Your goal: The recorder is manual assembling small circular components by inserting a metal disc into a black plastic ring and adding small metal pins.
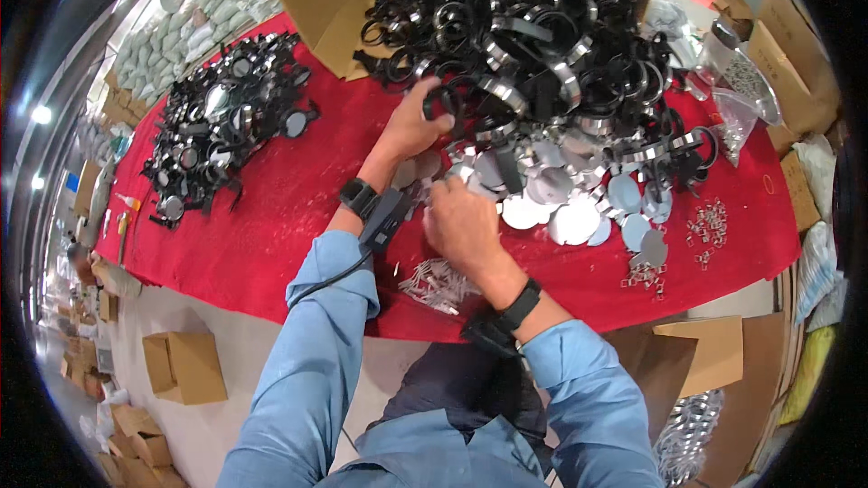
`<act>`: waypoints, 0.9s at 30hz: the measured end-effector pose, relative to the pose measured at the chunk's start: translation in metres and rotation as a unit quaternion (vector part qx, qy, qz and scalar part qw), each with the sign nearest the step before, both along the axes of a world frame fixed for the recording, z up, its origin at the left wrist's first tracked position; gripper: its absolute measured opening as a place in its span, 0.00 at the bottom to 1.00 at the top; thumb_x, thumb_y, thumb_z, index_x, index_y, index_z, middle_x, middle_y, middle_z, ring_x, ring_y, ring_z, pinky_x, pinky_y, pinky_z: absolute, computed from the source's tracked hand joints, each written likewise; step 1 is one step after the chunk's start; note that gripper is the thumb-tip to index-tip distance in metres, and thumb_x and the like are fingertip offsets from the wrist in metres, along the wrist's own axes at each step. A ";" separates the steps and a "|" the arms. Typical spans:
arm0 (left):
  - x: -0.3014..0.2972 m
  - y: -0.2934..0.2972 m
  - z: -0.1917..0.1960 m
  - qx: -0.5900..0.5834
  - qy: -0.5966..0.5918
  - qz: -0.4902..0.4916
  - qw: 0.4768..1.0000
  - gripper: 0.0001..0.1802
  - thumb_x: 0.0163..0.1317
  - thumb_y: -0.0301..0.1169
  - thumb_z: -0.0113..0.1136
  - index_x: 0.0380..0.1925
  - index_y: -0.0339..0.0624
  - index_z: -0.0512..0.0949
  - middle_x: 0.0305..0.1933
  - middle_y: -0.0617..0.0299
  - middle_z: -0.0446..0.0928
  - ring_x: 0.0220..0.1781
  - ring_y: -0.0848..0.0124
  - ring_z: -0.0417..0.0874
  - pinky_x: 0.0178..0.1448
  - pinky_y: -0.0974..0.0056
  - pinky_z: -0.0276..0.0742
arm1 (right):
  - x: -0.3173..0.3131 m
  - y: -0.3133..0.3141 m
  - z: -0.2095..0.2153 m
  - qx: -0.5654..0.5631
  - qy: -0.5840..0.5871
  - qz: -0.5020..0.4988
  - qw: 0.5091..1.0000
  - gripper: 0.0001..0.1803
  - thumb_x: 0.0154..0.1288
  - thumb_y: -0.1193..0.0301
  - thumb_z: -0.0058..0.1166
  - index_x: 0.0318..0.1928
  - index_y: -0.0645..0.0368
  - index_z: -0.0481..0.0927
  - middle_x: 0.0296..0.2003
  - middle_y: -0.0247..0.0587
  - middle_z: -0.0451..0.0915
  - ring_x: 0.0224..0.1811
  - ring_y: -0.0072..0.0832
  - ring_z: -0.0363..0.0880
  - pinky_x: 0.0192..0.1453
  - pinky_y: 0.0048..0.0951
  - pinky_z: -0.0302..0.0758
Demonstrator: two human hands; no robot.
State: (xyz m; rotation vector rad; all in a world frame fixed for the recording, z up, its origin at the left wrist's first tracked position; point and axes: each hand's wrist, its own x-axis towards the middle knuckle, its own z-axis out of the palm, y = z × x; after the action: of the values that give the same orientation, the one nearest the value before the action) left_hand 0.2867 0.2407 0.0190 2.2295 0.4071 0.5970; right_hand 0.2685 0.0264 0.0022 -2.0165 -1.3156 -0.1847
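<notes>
My left hand (414,126) is closed around a black ring-shaped band (441,103) at the near edge of a large heap of black-and-silver bands (533,36). Just nearer to me, my right hand (463,224) has its fingers drawn together beside small silver pieces. Whatever its fingertips hold is hidden. To its right, flat silver discs (574,220) lie loosely spread along the front of the heap. A small pile of thin silver pins (438,286) lies below my right hand on the red cloth (316,190).
At the left is a pile of black-and-silver assembled parts (221,117). An open cardboard box (312,9) backs the heap. Small metal clips (708,230) and clear bags of little parts (737,117) lie at the right. Another cardboard box (184,368) stands on the floor.
</notes>
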 end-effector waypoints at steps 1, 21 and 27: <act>0.006 -0.010 0.002 -0.063 0.050 -0.026 0.996 0.40 0.56 0.34 0.72 0.70 0.48 0.69 0.67 0.42 0.73 0.69 0.51 0.74 0.70 0.57 0.72 | 0.000 -0.003 0.002 0.015 0.014 0.005 1.000 0.13 0.56 0.68 0.64 0.37 0.59 0.77 0.35 0.48 0.78 0.31 0.49 0.83 0.31 0.47 0.80; -0.073 -0.046 0.073 -0.176 -0.010 0.091 0.980 0.12 0.67 0.28 0.61 0.47 0.33 0.80 0.39 0.64 0.83 0.39 0.77 0.83 0.44 0.69 0.84 | 0.002 -0.021 0.034 0.244 0.023 0.117 0.963 0.09 0.60 0.71 0.66 0.35 0.56 0.77 0.29 0.43 0.78 0.29 0.44 0.82 0.30 0.41 0.78; -0.153 -0.064 0.106 -0.246 -0.074 0.142 0.956 0.10 0.68 0.35 0.63 0.46 0.46 0.83 0.46 0.69 0.80 0.50 0.76 0.78 0.55 0.64 0.77 | 0.016 -0.049 0.041 0.235 0.047 0.034 0.970 0.06 0.60 0.74 0.64 0.35 0.58 0.79 0.30 0.46 0.79 0.33 0.46 0.82 0.36 0.42 0.77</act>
State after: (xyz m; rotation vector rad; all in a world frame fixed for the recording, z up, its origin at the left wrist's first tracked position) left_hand 0.1338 0.1769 0.1253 1.6514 0.7219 0.7176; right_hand 0.2849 -0.0226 0.0428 -1.5596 -1.1504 -0.3320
